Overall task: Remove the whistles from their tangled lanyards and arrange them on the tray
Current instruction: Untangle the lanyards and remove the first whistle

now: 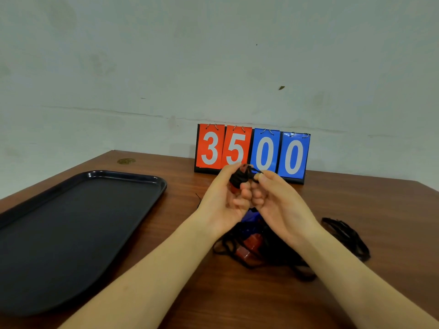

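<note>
My left hand (222, 198) grips a red whistle (238, 178) wrapped in black lanyard cord, held up above the table. My right hand (278, 198) pinches the black cord (256, 172) coming off that whistle between thumb and forefinger. Under both wrists lies a tangled heap (251, 243) of black lanyards with red and blue whistles, partly hidden by my arms. A dark tray (133, 184) lies on the left of the table with nothing on it.
A loose black lanyard (346, 236) lies on the wooden table (356, 203) to the right of the heap. A flip scoreboard (253, 151) reading 35 and 00 stands at the back against the wall.
</note>
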